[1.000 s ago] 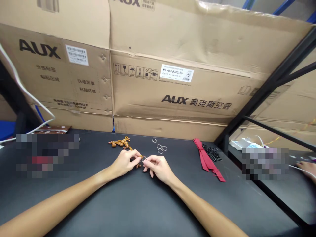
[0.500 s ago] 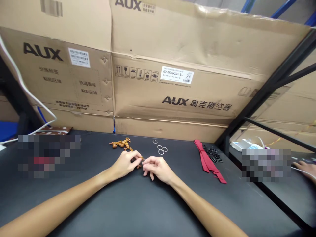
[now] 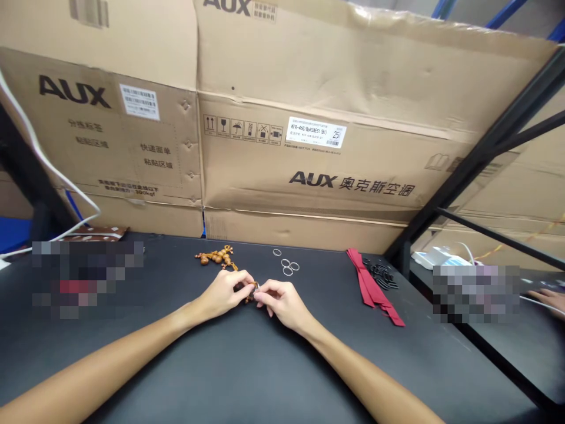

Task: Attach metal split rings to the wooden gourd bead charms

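Observation:
My left hand [image 3: 230,290] is closed in a pinch on a beaded cord pendant [image 3: 249,296] with small brown beads and an orange-brown cord. Facing it, my right hand [image 3: 281,300] pinches a small metal ring against the pendant's cord; the fingertips of both hands nearly meet and partly hide the ring. Just beyond my left hand lies a pile of similar beaded pendants [image 3: 217,257] with larger wooden beads. Several loose metal rings [image 3: 288,271] lie on the black table [image 3: 247,365] past my right hand.
Red strips [image 3: 368,280] lie to the right, beside a heap of black pieces [image 3: 383,275]. Cardboard [image 3: 309,171] stands along the table's back. A black metal frame [image 3: 468,176] rises on the right, with another person's hand [image 3: 549,299] beyond it. A white cable [image 3: 57,168] hangs at left.
My right hand's fingers have closed in tighter toward my left fingertips, and the ring between them is more hidden. The pendants and loose rings on the table have not moved.

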A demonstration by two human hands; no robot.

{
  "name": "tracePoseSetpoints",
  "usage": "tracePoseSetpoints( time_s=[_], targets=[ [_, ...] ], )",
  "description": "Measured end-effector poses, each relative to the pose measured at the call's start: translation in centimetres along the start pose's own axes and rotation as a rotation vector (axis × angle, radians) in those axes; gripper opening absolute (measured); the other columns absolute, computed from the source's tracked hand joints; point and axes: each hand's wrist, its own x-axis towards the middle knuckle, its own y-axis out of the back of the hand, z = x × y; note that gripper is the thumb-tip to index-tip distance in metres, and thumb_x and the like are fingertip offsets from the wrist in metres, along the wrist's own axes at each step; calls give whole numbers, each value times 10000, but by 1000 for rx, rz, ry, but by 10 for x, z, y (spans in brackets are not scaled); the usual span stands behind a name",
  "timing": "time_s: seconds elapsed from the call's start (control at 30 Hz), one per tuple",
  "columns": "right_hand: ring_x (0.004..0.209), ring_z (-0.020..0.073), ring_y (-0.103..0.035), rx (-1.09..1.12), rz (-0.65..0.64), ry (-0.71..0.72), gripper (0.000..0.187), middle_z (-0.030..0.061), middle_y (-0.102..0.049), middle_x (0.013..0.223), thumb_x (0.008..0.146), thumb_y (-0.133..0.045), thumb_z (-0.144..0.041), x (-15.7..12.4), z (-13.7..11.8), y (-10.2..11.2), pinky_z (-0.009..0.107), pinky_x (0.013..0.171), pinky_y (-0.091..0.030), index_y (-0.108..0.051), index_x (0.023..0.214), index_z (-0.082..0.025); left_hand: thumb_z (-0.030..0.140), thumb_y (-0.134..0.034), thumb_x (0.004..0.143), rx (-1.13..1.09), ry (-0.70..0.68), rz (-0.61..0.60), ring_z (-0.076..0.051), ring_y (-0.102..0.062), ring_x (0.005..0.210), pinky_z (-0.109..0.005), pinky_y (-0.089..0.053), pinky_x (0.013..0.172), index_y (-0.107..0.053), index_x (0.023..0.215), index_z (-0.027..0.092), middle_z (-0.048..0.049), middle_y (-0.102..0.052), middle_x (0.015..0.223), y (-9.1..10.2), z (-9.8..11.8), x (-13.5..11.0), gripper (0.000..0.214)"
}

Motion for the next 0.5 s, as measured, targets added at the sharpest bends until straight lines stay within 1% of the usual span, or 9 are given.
tracePoseSetpoints(
  time_s=[0.07, 0.17, 0.27, 0.37, 0.43, 0.5],
  targets=[
    [411, 65, -420, -28, -12, -29, 294, -28, -563, 574, 786, -643, -449, 0, -3, 1, 203, 421, -341, -639, 737, -159, 207, -545, 881, 66, -36, 15, -112, -606, 610, -199, -446, 610, -650, 827, 172, 4, -683, 699, -1, -3, 0, 123],
    [439, 73, -441, -74, -43, -39, 301, -33, -538, 565, 798, -622, -451, 1, -4, 3, 203, 447, -348, -606, 707, -164, 205, -543, 883, 116, -64, 29, -124, -604, 654, -213, -444, 642, -656, 842, 182, -1, -682, 738, -2, -5, 0, 122],
    [465, 75, -450, -102, -60, -29, 308, -35, -527, 568, 821, -597, -440, 3, -3, 4, 204, 477, -359, -579, 685, -165, 211, -535, 889, 114, -61, 30, -124, -596, 649, -218, -444, 650, -654, 846, 181, -1, -674, 723, -2, -5, 0, 130],
    [469, 76, -439, -104, -51, -19, 315, -42, -512, 567, 838, -576, -454, 3, -1, 5, 206, 481, -355, -586, 712, -166, 217, -540, 885, 75, -35, 46, -116, -592, 615, -214, -448, 630, -650, 838, 177, 3, -673, 699, -2, -5, 0, 127],
    [514, 89, -469, -106, -51, -4, 291, -31, -537, 610, 833, -587, -446, 3, -1, 5, 215, 512, -383, -612, 752, -168, 221, -536, 885, 37, -12, 61, -114, -602, 603, -211, -457, 617, -644, 838, 175, 3, -680, 696, -2, -5, 0, 127],
    [604, 114, -524, -139, -36, 37, 251, -6, -582, 698, 827, -603, -417, 2, -1, 5, 232, 577, -423, -646, 781, -174, 223, -530, 886, 4, 12, 72, -113, -612, 597, -206, -467, 607, -636, 832, 171, 4, -685, 693, -2, -4, 0, 130]
  ],
)
